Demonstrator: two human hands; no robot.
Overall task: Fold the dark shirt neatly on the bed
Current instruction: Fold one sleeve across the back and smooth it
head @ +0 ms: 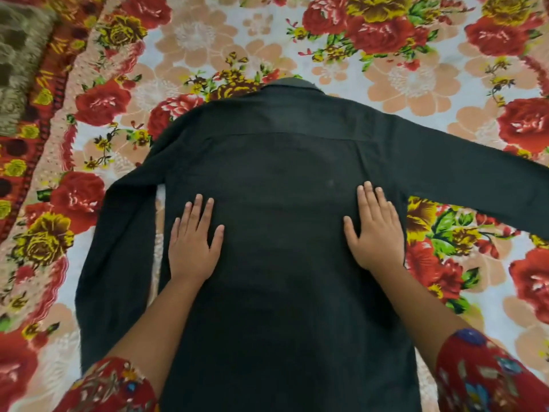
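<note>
Dark shirt: the dark shirt (282, 173) lies spread flat and back side up in the middle of the bed (208, 34), reaching from the near edge of the view towards the far side.
Collar: the collar (292, 84) is at the far end of the shirt, pointing away from the person.
Shirt's left sleeve: the left sleeve (118, 248) runs down along the left side of the body panel towards the near edge, with a thin strip of bedding showing between them.
Shirt's right sleeve: the right sleeve (475, 179) stretches straight out to the right and runs out of view at the right edge.
Left hand: the left hand (193, 242) lies palm down on the left side of the shirt's back, fingers straight and slightly spread, grasping nothing.
Right hand: the right hand (375, 233) lies palm down on the right side of the shirt's back, just inside its right edge, fingers straight, grasping nothing.
Person's clothing: a red patterned cuff (113, 385) covers the left forearm near the bottom edge, and a matching red cuff (487, 373) covers the right.
Bedding: a sheet printed with large red, yellow and peach flowers covers the bed.
Far left corner: a brownish fuzzy cloth (20, 55) lies on the bed, well apart from the shirt.
</note>
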